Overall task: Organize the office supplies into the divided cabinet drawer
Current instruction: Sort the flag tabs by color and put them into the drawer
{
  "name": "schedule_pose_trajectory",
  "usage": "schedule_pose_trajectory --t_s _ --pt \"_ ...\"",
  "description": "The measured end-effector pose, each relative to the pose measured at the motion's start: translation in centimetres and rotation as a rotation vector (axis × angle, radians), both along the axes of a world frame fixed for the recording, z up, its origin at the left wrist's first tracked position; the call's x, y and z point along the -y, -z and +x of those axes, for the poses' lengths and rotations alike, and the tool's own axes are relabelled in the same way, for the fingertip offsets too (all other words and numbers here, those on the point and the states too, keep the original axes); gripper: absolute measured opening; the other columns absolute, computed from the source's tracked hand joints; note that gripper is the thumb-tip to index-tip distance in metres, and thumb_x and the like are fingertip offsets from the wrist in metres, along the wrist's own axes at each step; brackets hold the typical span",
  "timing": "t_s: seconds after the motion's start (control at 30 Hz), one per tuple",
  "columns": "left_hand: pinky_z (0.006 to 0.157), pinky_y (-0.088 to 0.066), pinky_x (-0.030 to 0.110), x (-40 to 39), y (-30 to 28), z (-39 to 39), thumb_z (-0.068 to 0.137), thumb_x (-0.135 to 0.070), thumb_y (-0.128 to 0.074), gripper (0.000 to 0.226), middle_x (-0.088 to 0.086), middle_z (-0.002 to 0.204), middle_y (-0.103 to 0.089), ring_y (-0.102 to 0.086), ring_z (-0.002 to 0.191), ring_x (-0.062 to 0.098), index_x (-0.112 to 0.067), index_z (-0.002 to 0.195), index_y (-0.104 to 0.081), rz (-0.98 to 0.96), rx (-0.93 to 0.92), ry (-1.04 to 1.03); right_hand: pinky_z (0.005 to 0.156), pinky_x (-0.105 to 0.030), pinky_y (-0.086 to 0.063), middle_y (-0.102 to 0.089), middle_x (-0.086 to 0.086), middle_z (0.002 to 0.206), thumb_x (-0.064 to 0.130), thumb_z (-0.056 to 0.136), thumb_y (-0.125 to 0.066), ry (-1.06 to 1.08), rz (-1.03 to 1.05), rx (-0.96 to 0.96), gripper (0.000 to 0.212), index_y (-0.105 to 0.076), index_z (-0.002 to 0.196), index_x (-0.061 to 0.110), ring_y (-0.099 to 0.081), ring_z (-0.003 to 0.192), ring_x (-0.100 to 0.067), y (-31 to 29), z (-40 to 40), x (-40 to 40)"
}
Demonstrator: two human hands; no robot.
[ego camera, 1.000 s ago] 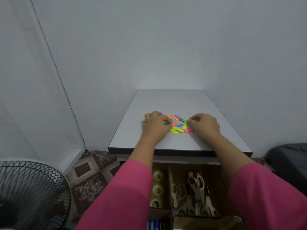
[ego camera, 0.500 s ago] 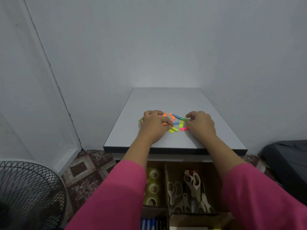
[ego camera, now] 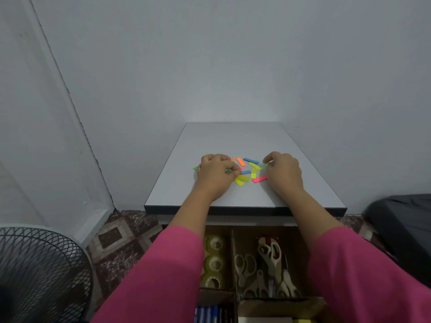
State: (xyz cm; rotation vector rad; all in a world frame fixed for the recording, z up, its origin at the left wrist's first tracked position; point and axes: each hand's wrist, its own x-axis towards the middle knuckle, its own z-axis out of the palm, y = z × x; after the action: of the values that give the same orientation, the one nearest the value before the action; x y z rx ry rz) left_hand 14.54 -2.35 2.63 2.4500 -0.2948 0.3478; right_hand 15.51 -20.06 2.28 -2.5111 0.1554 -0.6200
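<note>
Two pink sleeves [ego camera: 163, 276] nearest, cut off by the lower edge, hiding part of the open divided drawer [ego camera: 233, 297]. Blue pens [ego camera: 210, 312] cropped at the bottom; tape rolls [ego camera: 215, 262] in the left compartment, partly behind the left sleeve; scissors [ego camera: 268, 269] heaped beside them. Farther on, both hands on the table [ego camera: 233, 141]. Left hand [ego camera: 215, 174] fingers curled, pinching a green sticky tab [ego camera: 195, 168]. Right hand [ego camera: 283, 170] fingers curled at a pale green tab; grip hidden, cannot tell. Between the hands, scattered sticky tabs [ego camera: 248, 170], yellow, orange, blue, pink. Fan grille [ego camera: 42, 271] cropped at left.
</note>
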Motion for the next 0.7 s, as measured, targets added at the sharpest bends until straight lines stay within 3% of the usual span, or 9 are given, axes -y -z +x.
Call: schedule_pose_trajectory --t_s 0.13,0.3,0.5,0.7 --pt "0.101 -0.029 0.034 0.03 0.19 0.25 0.093 -0.041 -0.056 0.022 -0.011 0.131 -0.050 -0.027 0.128 0.016 -0.032 0.108 -0.070 -0.001 -0.008 -0.016 0.082 -0.035 -0.039 -0.056 -0.008 0.107 0.020 0.094 -0.047 0.014 -0.163 -0.005 0.027 -0.073 0.102 0.020 -0.046 0.103 -0.027 -0.10 -0.07 -0.41" --pt "0.100 -0.029 0.032 0.06 0.19 0.34 0.094 -0.041 -0.055 0.023 -0.009 0.130 -0.051 -0.028 0.127 0.017 -0.031 0.109 -0.069 -0.002 -0.010 -0.032 0.082 -0.034 -0.037 -0.056 -0.007 0.109 0.030 0.094 -0.050 0.027 -0.162 0.017 0.027 -0.071 0.106 0.017 -0.046 0.104 -0.025 -0.04 0.02 -0.49" --pt "0.096 -0.031 0.031 0.00 0.12 0.22 0.092 -0.031 -0.057 0.017 -0.008 0.125 -0.055 -0.031 0.125 0.018 -0.030 0.097 -0.073 -0.026 -0.003 -0.056 0.080 -0.034 -0.036 -0.055 -0.008 0.109 0.026 0.096 -0.048 0.013 -0.221 0.007 0.028 -0.071 0.107 0.016 -0.045 0.103 -0.026 0.00 0.10 -0.38" --pt "0.093 -0.031 0.028 -0.01 0.10 0.23 0.090 -0.029 -0.058 0.016 -0.008 0.121 -0.058 -0.031 0.123 0.016 -0.030 0.097 -0.073 -0.095 -0.014 -0.063 0.081 -0.035 -0.037 -0.056 -0.009 0.109 0.025 0.098 -0.044 0.030 -0.210 0.022 0.032 -0.071 0.105 0.009 -0.045 0.102 -0.026 0.02 0.08 -0.38"
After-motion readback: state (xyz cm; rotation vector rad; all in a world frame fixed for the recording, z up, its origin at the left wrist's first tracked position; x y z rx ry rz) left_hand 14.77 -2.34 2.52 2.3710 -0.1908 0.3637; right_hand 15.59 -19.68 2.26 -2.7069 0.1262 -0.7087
